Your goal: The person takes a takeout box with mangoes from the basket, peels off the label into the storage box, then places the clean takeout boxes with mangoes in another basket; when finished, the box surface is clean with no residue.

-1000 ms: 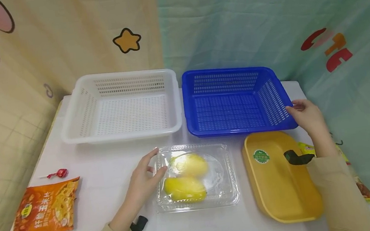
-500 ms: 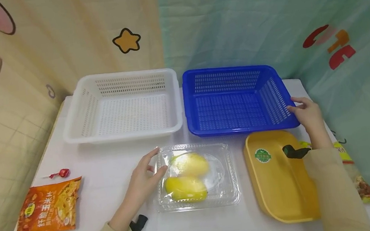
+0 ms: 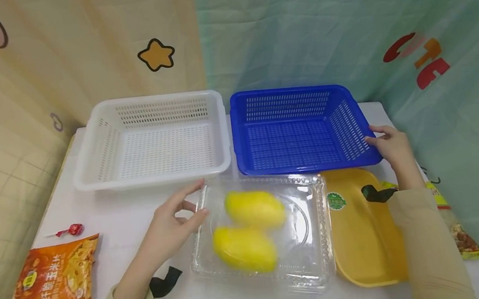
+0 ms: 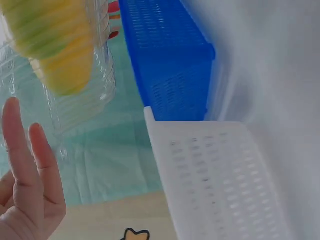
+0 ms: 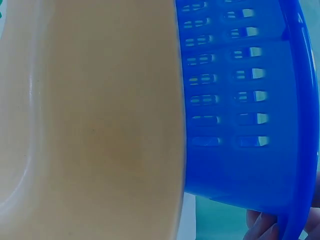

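Note:
My left hand (image 3: 168, 229) holds a clear plastic clamshell box (image 3: 304, 257) by its left edge, thumb and fingers spread along that side. The box is raised off the table and tilted. Two yellow mangoes (image 3: 254, 209) show through its lid. In the left wrist view, the fingertips (image 4: 12, 112) overlap the blurred box near the mangoes (image 4: 62, 55). Over at the right, my right hand (image 3: 396, 149) pinches the rim of a blue plastic basket (image 3: 310, 166) at its front right corner. The right wrist view has its fingers (image 5: 262, 226) on both sides of that rim.
A white basket (image 3: 157, 176) stands left of the blue one. The yellow tray (image 3: 366, 234) lies partly beneath the box's right end. An orange chip bag (image 3: 54, 279) and a red lollipop (image 3: 75, 229) lie on the left; another snack bag (image 3: 459, 231) is at the right edge.
The clear box with the mangoes has been lifted by the left hand, tilting and coming over the yellow tray's left edge. The right hand keeps its place on the blue basket's rim.

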The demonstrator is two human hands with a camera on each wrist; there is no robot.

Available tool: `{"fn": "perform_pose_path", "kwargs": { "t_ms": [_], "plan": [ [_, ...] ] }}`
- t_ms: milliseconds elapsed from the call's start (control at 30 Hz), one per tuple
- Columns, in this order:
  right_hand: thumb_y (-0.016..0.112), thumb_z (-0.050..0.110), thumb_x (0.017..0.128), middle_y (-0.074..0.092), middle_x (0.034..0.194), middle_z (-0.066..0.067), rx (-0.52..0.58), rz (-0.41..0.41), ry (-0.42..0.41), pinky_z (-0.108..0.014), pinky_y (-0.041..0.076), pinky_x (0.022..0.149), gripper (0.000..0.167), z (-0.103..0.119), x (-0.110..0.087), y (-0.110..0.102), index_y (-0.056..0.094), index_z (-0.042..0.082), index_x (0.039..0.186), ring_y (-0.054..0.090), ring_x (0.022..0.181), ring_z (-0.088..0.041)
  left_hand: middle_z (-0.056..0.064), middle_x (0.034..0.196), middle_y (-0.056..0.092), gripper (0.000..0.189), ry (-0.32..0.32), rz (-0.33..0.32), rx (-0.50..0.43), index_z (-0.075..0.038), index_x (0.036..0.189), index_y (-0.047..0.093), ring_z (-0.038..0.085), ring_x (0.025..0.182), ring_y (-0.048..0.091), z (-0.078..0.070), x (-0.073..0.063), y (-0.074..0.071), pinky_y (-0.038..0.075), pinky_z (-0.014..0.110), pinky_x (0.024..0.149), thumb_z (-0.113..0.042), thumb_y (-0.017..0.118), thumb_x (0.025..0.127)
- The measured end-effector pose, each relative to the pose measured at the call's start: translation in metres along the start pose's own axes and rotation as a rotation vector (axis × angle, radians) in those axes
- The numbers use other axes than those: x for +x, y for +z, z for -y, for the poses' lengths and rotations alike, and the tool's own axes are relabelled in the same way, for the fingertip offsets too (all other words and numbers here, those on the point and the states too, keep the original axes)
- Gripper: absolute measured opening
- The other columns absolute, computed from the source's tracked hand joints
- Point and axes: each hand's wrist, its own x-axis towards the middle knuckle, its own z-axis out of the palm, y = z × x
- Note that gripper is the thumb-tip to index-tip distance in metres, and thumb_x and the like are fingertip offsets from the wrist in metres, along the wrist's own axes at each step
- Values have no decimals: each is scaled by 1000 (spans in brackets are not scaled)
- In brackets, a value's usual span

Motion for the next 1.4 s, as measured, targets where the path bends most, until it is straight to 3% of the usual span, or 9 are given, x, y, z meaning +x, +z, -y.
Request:
{"fn": "perform_pose_path", "kwargs": {
  "t_ms": [133,300,467,567,667,933,1067,1267,1400],
  "plan": [
    [44,36,104,49,136,-33,-2,-9,-4,-58,40,107,57,0,1,2,30,14,154,53,115,-44,0,149,49,57,32,-53,-28,-23,146,47,22,87,67,-27,33,-9,59,28,65,-21,68,94],
    [46,35,103,52,129,-31,-27,-17,-27,-55,45,103,56,-2,3,4,34,12,153,56,106,-41,0,149,49,57,36,-104,-92,-22,148,44,26,95,67,-47,101,1,59,29,67,-27,65,96],
    [45,35,104,51,129,-31,-42,-11,-25,-55,45,103,56,-4,3,6,33,12,153,55,106,-41,2,149,48,58,-9,-87,-94,-19,149,41,27,91,69,-50,166,20,59,31,71,-30,63,96],
    [45,35,104,51,127,-31,-44,-9,-28,-55,45,103,56,-5,2,7,33,12,153,55,105,-41,4,149,49,58,-21,-73,-23,-16,150,41,26,85,68,-43,185,34,58,31,76,-29,62,97],
    [45,34,104,52,125,-31,-48,-13,-42,-54,46,101,56,-6,2,8,33,11,153,55,104,-40,7,147,51,58,-6,-77,82,-12,149,42,24,83,64,-33,194,50,55,32,80,-28,63,97],
    [46,34,104,54,124,-30,-51,-32,-61,-51,47,98,55,-7,5,6,35,11,152,56,103,-40,12,145,53,59,10,-89,227,-8,148,42,29,131,52,-30,200,64,46,39,106,-30,62,97],
    [46,34,104,54,122,-29,-45,-37,-56,-48,49,95,55,-5,4,6,35,12,152,57,100,-38,15,140,57,56,45,-114,260,-5,145,46,31,128,55,-33,201,69,46,41,106,-32,60,98],
    [47,31,103,56,113,-23,-44,-42,-63,-27,47,77,53,-4,1,9,38,12,152,57,93,-32,19,135,58,50,59,-102,317,-2,141,49,31,112,61,-32,203,80,52,41,96,-27,59,99],
    [47,30,103,56,113,-24,-42,-48,-65,-32,50,80,52,-4,0,9,37,12,152,58,94,-33,22,129,61,48,93,-131,386,1,138,51,33,105,63,-33,206,86,52,43,93,-20,60,96]
  ]
}}
